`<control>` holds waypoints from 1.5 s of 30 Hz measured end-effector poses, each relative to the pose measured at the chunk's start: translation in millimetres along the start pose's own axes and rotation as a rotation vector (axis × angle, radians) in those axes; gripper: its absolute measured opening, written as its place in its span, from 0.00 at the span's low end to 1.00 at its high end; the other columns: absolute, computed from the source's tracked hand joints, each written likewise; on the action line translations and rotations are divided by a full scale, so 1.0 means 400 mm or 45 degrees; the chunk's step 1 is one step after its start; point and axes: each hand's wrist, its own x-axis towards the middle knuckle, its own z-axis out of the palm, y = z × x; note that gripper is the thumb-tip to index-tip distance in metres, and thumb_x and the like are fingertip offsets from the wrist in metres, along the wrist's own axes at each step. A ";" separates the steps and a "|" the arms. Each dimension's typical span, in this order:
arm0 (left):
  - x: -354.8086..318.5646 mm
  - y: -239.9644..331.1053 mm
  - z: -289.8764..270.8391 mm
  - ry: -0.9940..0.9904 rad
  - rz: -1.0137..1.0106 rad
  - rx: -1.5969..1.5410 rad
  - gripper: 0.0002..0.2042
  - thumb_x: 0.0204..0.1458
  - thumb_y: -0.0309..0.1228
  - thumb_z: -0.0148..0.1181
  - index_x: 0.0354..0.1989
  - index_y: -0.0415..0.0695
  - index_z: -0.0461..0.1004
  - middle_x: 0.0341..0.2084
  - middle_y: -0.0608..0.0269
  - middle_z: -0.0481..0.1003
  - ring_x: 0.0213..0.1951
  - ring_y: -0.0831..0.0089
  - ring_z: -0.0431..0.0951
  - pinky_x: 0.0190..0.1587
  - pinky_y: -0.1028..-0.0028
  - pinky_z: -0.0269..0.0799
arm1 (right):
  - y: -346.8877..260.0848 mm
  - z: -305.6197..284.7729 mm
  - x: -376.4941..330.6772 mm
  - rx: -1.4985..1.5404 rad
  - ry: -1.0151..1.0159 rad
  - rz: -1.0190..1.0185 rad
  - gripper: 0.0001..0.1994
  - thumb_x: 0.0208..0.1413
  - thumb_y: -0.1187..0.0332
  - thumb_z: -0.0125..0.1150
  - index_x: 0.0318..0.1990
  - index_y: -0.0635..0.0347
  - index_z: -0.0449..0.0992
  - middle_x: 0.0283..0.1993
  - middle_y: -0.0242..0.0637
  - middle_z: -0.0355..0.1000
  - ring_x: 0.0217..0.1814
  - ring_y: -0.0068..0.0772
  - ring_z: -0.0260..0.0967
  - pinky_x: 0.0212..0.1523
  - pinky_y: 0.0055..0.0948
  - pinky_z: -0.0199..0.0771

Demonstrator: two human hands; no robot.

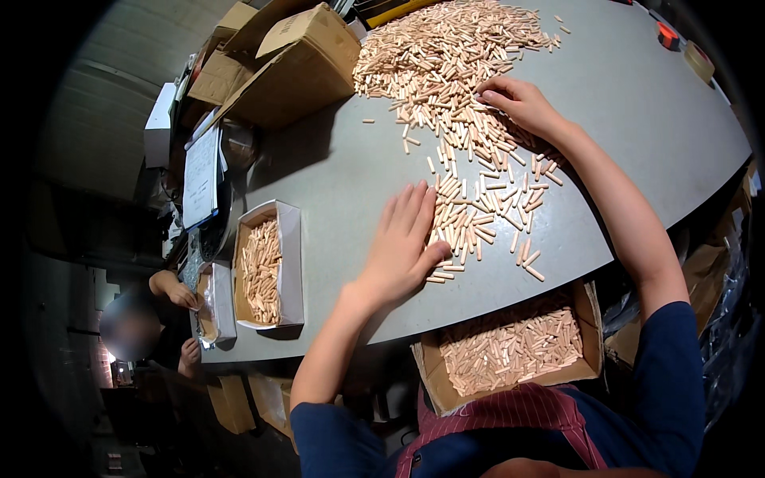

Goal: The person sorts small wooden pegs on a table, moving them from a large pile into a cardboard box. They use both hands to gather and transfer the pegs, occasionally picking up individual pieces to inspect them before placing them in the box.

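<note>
A big heap of short wooden dowels [446,48] covers the far part of the grey table, with looser dowels [470,215] trailing toward me. My left hand [402,247] lies flat on the tabletop, fingers stretched out, its thumb side against the left edge of the loose dowels. Over the right side of the heap, my right hand [518,103] has its fingers bent and its thumb close to the index finger. What its fingertips pinch, if anything, is too small to make out. Below the table's near edge, an open cardboard box [591,331] holds many more dowels.
A white box of dowels [291,263] stands at the table's left, beside a smaller box [225,307] where another person's hands [183,295] work. A large cardboard box [299,72] and a clipboard [202,175] are farther back. Tape rolls [700,62] lie far right.
</note>
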 end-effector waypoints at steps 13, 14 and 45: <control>-0.119 0.092 0.024 0.020 -0.002 0.083 0.46 0.61 0.59 0.53 0.77 0.36 0.48 0.77 0.38 0.46 0.75 0.35 0.46 0.73 0.37 0.39 | -0.021 0.009 -0.009 -0.130 0.114 -0.108 0.17 0.66 0.57 0.58 0.52 0.60 0.79 0.45 0.44 0.79 0.45 0.40 0.76 0.49 0.37 0.74; -0.114 0.101 0.028 -0.006 -0.002 0.096 0.46 0.61 0.59 0.53 0.77 0.36 0.49 0.77 0.40 0.46 0.75 0.35 0.46 0.73 0.36 0.39 | -0.025 0.008 -0.009 -0.142 0.104 -0.098 0.17 0.66 0.57 0.58 0.52 0.60 0.79 0.45 0.44 0.79 0.46 0.41 0.76 0.49 0.37 0.74; -0.001 -0.052 0.019 0.543 -0.516 -0.092 0.05 0.56 0.28 0.61 0.34 0.39 0.76 0.34 0.52 0.76 0.42 0.51 0.72 0.47 0.58 0.68 | 0.005 0.008 -0.003 -0.210 0.014 -0.221 0.14 0.63 0.64 0.61 0.52 0.63 0.78 0.48 0.43 0.77 0.51 0.41 0.75 0.54 0.36 0.74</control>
